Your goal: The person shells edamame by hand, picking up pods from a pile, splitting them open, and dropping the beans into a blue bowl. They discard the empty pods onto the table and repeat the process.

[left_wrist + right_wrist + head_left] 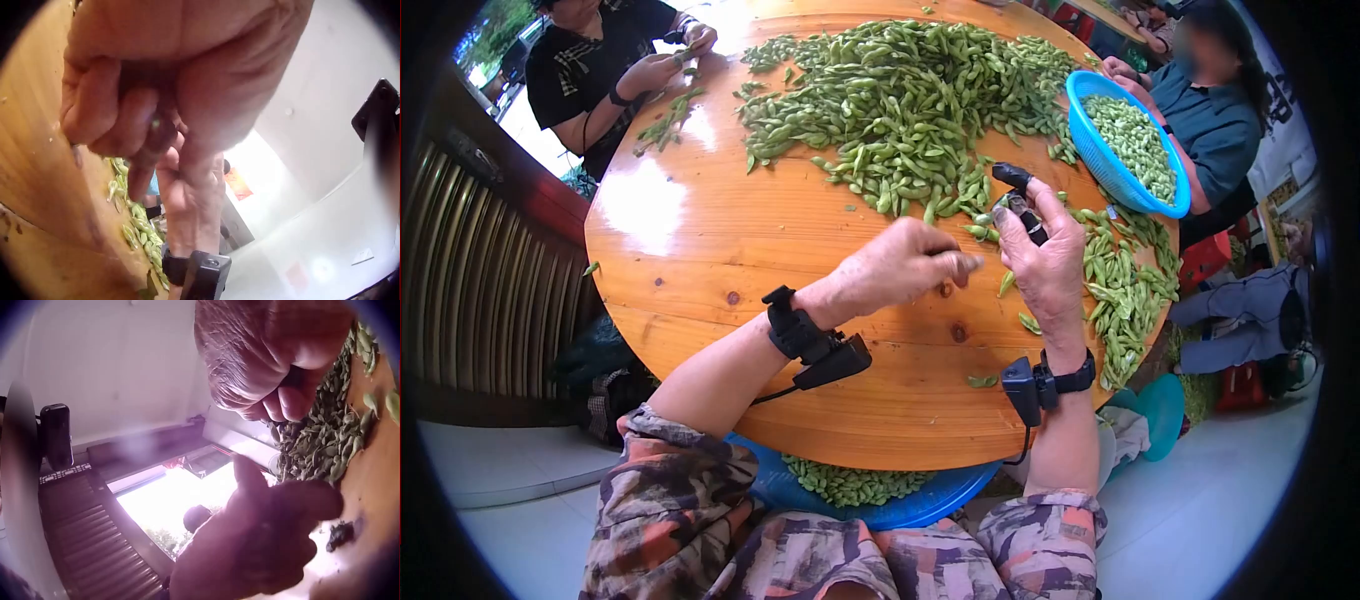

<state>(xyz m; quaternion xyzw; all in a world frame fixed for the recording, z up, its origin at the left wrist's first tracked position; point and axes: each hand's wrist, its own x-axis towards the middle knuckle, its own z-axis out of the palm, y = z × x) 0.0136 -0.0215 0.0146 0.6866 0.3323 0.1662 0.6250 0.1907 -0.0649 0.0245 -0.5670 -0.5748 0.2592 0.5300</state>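
the left hand (900, 268) has its fingers curled in, pinching a small green pod (154, 124) at their tips. just to its right, the right hand (1045, 262) grips a black tool (1014, 180). both are above the round wooden table (700, 250), at the near edge of the heap of pods (900, 100). a blue basket (1076, 140) stands far right.
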